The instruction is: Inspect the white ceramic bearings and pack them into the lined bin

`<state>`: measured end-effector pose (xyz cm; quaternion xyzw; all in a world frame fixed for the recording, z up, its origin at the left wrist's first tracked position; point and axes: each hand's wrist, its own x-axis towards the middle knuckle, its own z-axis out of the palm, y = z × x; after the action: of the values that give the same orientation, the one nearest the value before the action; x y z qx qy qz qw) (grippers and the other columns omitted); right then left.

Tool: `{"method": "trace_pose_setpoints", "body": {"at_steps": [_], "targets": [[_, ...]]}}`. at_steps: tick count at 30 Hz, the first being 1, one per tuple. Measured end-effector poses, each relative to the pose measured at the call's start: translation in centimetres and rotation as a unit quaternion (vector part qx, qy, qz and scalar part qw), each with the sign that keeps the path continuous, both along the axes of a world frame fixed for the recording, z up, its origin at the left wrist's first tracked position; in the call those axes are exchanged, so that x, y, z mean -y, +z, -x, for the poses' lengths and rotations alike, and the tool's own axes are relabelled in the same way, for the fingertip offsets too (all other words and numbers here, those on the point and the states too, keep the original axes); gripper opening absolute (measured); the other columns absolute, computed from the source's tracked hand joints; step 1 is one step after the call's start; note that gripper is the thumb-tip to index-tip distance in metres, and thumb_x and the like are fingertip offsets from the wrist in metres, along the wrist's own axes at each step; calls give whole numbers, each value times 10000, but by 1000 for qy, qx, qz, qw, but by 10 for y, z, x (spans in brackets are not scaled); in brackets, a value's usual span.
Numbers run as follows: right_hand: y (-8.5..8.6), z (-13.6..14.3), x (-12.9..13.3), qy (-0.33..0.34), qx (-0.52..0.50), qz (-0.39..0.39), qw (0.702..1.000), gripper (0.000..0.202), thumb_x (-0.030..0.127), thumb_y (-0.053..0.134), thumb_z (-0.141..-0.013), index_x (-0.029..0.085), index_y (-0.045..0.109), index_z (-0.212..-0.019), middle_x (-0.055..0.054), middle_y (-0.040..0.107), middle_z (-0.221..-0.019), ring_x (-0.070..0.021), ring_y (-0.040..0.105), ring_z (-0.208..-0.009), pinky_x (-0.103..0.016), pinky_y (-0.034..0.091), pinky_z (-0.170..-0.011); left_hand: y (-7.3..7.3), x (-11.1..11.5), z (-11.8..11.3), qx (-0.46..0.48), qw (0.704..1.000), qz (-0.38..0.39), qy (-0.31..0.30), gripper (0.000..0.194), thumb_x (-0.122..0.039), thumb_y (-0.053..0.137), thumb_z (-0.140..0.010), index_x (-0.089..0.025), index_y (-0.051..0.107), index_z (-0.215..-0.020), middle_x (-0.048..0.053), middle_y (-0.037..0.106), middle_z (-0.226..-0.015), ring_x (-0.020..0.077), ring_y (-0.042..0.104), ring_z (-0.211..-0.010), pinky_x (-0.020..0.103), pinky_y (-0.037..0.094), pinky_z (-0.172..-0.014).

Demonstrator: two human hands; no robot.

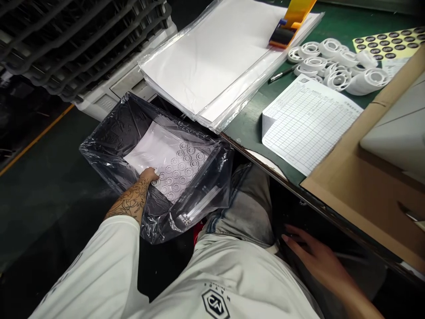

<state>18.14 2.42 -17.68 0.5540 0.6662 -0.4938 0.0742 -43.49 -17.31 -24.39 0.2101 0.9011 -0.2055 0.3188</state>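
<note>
The most legible print is on the person's white shirt: a dark hexagon logo enclosing angular strokes, with small spaced capitals beside it that seem to read "MAYBE" (they stand turned to the view, so the first letter is uncertain). The left hand reaches down into a bin lined with clear plastic, beside the table, its fingertips drawn close together at the edge of the pale rings; whether they pinch one cannot be told. Those rings lie in rows on a white sheet inside the bin. The right hand hangs low near the table edge, fingers stretched out and apart, their tips running into shadow. On the green table, a printed form carries a ruled grid under a heading too small to read, one corner curled up. Beyond it are a pile of white ring-shaped parts, a pen, and a yellow sheet of round dark labels, their lettering illegible. An orange tape dispenser rests on a stack of plastic-wrapped white sheets.
</note>
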Motion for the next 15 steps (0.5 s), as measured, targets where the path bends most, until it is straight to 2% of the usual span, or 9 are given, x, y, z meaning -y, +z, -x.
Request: {"method": "trace_pose_setpoints", "body": {"at_steps": [6,15], "targets": [[-6,-2,2,2,-3,4,1000,739,750,609,-781,198,749,-1252,-138,792,-1177,-401,740,-1137,-469,633,-949,2,3,-1,7,1000,7,6,347,-380,735,-991,-185,690,-1274,101,713,-1310,276,710,-1176,475,618,-979],[-8,-4,-1,1,-4,12,1000,767,757,601,-786,185,727,-1281,-137,784,-1209,-395,731,-1163,-481,611,-997,-6,-1,12,10,999,-41,25,358,-403,723,-998,-181,692,-1277,100,724,-1298,272,721,-1159,473,621,-975]]}}
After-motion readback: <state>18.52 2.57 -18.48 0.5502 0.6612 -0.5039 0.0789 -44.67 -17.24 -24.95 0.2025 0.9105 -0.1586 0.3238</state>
